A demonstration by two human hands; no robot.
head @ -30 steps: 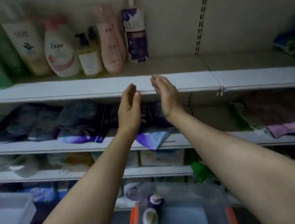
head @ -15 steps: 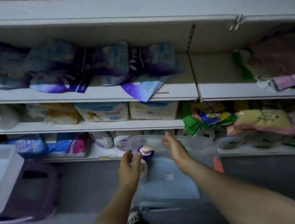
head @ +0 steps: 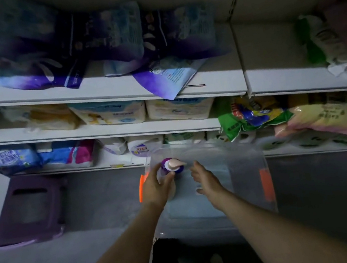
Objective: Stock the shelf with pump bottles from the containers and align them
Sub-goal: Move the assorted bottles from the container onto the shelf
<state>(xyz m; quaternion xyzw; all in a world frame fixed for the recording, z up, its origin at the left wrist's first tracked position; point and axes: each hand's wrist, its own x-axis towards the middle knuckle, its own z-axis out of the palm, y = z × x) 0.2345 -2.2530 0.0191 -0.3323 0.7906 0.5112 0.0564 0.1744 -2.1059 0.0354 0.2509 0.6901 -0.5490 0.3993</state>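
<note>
The pump bottle (head: 172, 166) stands upright in the clear bin (head: 242, 161), nozzle pointing right. The left hand (head: 157, 188) grips it; the right hand (head: 204, 180), fingers relaxed, hovers just beside.

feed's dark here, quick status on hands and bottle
Left hand grips a pump bottle in the clear bin. Right hand open beside it, empty. Nothing in the way.

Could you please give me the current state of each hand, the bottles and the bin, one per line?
left hand: fingers curled round a pale bottle in the bin.
right hand: open, holding nothing, reaching into the bin.
pale bottle: upright, mostly hidden by the left hand.
purple pump bottle: upright in the bin, pump on, untouched.
clear bin: lid off, on the floor.
</note>
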